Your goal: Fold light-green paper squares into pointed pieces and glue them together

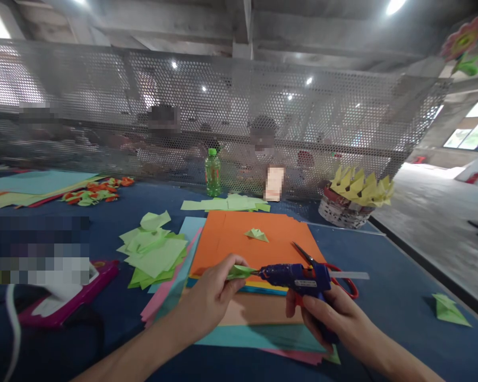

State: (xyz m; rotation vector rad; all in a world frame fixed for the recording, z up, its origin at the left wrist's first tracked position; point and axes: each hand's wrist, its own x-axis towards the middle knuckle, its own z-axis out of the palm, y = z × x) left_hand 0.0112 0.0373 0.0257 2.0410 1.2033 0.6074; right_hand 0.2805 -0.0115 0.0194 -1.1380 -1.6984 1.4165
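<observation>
Pinched in my left hand is a small folded green paper piece. My right hand grips a dark blue hot glue gun by its handle, a clear glue stick jutting from its back. The gun's nozzle meets the tip of the folded piece; whether glue is coming out I cannot tell. Under both hands lies a stack of coloured paper with an orange sheet on top. On that sheet rest another folded green piece and red-handled scissors, partly hidden behind the gun.
Left of the stack sits a pile of green paper squares. A magenta-and-white power strip lies farther left. Behind stand a green-capped bottle and a basket with yellow paper points. A folded green piece lies at right. Perforated metal mesh borders the table.
</observation>
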